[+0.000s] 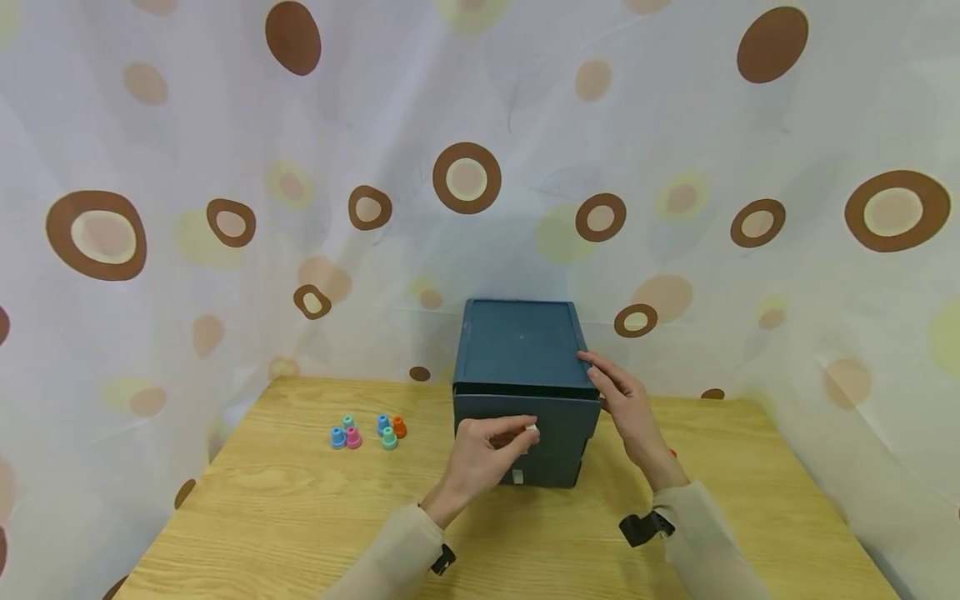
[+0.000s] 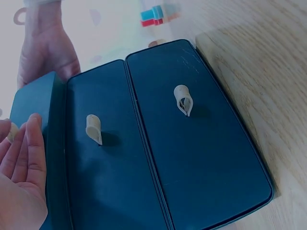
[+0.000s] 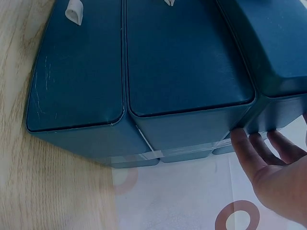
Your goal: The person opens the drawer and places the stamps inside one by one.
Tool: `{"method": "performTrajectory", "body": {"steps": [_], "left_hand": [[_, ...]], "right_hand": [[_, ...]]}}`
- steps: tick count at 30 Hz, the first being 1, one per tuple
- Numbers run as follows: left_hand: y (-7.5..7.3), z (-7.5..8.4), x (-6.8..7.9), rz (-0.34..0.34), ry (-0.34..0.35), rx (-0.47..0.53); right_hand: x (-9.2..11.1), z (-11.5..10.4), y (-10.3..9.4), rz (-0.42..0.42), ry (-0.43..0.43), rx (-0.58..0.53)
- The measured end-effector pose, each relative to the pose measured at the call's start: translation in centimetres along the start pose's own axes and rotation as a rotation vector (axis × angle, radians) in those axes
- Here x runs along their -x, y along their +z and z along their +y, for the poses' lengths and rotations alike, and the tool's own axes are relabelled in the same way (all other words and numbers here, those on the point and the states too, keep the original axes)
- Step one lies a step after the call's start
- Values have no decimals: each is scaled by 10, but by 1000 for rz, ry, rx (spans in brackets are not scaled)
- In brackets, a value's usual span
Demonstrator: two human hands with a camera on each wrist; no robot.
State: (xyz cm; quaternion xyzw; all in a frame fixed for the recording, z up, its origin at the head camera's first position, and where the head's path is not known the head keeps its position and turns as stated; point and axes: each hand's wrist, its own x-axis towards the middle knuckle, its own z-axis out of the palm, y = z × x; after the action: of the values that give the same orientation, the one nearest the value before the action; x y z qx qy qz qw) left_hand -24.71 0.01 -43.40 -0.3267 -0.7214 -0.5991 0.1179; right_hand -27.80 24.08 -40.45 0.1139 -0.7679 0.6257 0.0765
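A dark blue drawer box [image 1: 517, 342] with stacked drawers stands on the wooden table, its top drawer [image 1: 558, 429] pulled out a little. My left hand [image 1: 483, 454] pinches the small white pull tab [image 1: 532, 428] of that top drawer. In the left wrist view, the lower drawers carry white loop tabs [image 2: 93, 128] and appear shut. My right hand [image 1: 630, 412] rests against the right side of the box near its top edge. In the right wrist view, the right hand's fingertips [image 3: 237, 136] touch the side wall with the fingers fairly straight.
Several small coloured cone-shaped pieces [image 1: 353, 437] stand in two clusters on the table [image 1: 262, 500], left of the box. A small red thing [image 1: 672, 454] shows partly behind my right wrist. A patterned curtain [image 1: 390, 275] hangs close behind the box.
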Motion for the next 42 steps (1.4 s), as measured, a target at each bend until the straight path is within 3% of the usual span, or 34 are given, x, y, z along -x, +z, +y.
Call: {"method": "performTrajectory", "body": {"steps": [5, 8, 11, 17, 24, 32, 42], "left_hand": [[0, 19, 6, -13, 23, -30], [0, 19, 8, -10, 83, -64], [1, 5, 10, -7, 131, -67], [-1, 9, 16, -46, 194, -51], [-4, 15, 21, -70, 327, -172], [-6, 22, 27, -84, 416, -234], [-2, 27, 34, -76, 457, -253]], "right_hand": [[2, 1, 0, 8, 6, 5], [2, 1, 0, 1, -5, -13], [1, 2, 1, -6, -22, -35], [0, 3, 1, -21, -34, -36], [1, 2, 1, -23, -14, -35], [-1, 0, 1, -14, 1, -27], [-1, 0, -1, -20, -4, -15]]}}
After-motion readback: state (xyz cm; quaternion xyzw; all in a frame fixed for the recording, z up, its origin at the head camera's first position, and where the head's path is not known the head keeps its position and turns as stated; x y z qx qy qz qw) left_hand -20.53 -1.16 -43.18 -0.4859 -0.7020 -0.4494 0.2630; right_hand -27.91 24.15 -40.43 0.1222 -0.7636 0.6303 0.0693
